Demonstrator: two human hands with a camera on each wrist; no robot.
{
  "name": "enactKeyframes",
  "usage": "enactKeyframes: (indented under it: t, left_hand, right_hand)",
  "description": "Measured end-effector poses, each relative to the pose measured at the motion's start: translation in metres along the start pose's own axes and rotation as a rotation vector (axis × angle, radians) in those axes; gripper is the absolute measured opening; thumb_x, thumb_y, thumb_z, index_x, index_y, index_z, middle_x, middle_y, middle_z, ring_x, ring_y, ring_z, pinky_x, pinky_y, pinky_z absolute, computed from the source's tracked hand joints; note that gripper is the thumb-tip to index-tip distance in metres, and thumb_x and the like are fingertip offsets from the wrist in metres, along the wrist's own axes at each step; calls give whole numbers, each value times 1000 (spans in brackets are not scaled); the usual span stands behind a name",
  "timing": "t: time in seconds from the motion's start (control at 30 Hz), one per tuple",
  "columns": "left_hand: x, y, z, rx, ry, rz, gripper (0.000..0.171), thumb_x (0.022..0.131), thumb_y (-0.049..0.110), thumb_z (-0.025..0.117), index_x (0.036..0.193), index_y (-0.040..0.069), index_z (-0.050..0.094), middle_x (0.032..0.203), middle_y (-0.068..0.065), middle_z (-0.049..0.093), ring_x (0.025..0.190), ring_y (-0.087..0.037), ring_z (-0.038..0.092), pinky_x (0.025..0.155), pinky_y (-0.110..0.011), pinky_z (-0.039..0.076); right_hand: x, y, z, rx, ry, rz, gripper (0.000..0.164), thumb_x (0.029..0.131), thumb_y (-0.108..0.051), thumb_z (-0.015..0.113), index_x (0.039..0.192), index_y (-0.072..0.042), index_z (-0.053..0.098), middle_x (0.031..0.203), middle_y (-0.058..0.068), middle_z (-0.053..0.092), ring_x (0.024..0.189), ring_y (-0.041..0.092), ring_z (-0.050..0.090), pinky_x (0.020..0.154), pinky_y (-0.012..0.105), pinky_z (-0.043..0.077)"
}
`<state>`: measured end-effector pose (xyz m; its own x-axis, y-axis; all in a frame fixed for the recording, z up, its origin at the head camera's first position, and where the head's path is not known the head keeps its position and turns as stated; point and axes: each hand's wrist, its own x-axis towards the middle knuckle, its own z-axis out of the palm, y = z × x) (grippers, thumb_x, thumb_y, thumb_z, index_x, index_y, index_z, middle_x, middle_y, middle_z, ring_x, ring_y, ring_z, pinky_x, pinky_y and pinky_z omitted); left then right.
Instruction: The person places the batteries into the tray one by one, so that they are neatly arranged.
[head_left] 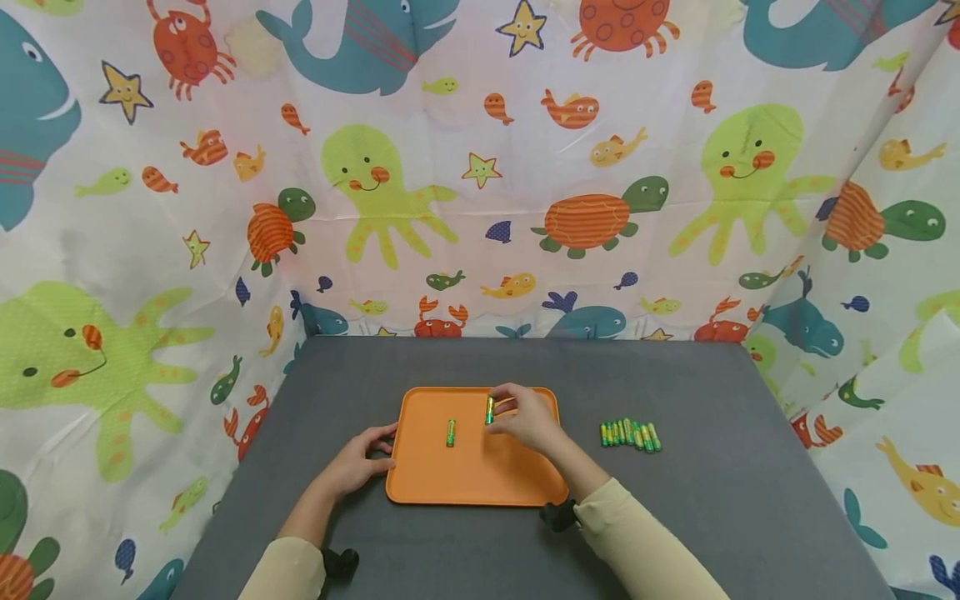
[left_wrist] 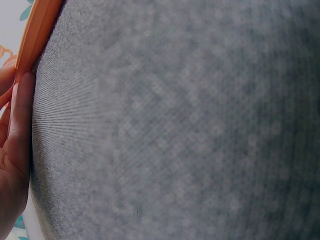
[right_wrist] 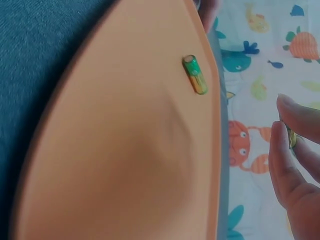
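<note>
My right hand [head_left: 525, 418] is over the right half of an orange tray [head_left: 472, 483], pinching a green and yellow battery [head_left: 490, 410] between thumb and fingers. In the right wrist view the fingers mostly hide this battery [right_wrist: 292, 138], which appears raised above the tray. A second battery [head_left: 451, 433] of the same kind lies on the tray, left of its middle. At the tray's left edge rests my left hand [head_left: 358, 462], its fingers and thumb fairly straight and touching the rim. The left wrist view shows those fingertips against the orange rim [left_wrist: 42, 30].
To the right of the tray, a row of several more green and yellow batteries [head_left: 630, 435] lies side by side on the dark grey table [head_left: 697, 517]. A white curtain [head_left: 465, 283] printed with sea animals hangs behind the table and at both sides.
</note>
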<state>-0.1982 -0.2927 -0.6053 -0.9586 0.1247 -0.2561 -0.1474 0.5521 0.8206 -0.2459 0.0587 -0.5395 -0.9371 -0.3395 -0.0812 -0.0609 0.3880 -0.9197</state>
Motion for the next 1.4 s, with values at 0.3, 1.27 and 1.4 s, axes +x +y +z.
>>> enactKeyframes:
  t: [0.3, 1.27, 1.4]
  left_hand:
    - [0, -1, -1, -12, -10, 0, 66, 90, 12, 75, 151, 24, 50, 141, -3, 54, 111, -20, 56, 90, -37, 51]
    - [2, -3, -4, -3, -11, 15, 67, 90, 14, 76, 151, 26, 50, 141, -2, 54, 112, -21, 57, 88, -35, 50]
    - [2, -5, -1, 5, -9, 10, 67, 91, 14, 76, 151, 26, 49, 142, -2, 54, 112, -20, 57, 90, -36, 50]
  right_hand:
    - [9, 9, 22, 7, -27, 13, 55, 81, -5, 84, 131, -7, 62, 116, 8, 66, 107, 30, 65, 76, 36, 58]
    - [31, 24, 74, -76, 4, 56, 55, 77, -4, 87, 127, -8, 65, 112, 6, 66, 100, 20, 62, 80, 35, 55]
    - [32, 27, 77, -108, 5, 44, 55, 76, -3, 87, 127, -7, 65, 113, 6, 66, 100, 19, 62, 83, 36, 55]
